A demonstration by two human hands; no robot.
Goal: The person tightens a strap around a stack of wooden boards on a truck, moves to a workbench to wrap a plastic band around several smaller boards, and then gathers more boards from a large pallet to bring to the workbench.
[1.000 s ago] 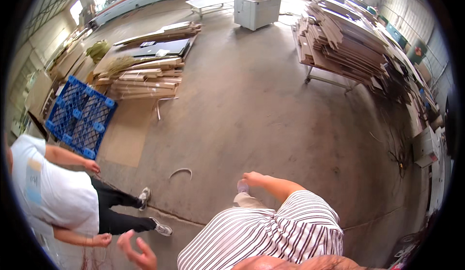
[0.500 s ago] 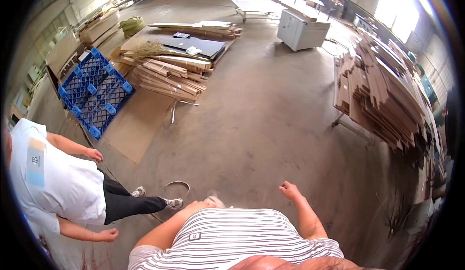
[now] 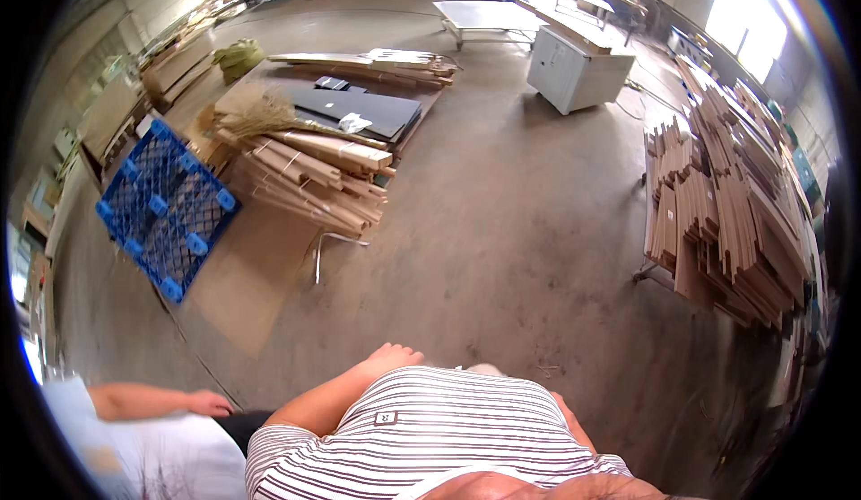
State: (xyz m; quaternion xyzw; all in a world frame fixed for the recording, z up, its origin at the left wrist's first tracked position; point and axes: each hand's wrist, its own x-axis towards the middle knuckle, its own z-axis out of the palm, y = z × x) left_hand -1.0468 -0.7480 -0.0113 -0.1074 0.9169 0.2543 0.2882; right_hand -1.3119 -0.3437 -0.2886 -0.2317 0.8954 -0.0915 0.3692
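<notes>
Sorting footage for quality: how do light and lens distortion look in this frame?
Head view: daylight blows out the window at upper right; the concrete floor is evenly lit, with soft shadows. Fisheye bends the board stacks toward the rim. The left hand looks sharp, empty.

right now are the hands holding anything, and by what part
The left hand hangs open and empty above the concrete floor. The right hand is hidden behind the striped shirt, so it cannot be told.

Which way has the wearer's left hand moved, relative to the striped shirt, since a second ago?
Yes. The left hand has risen from beside the striped shirt to in front of it.
</notes>
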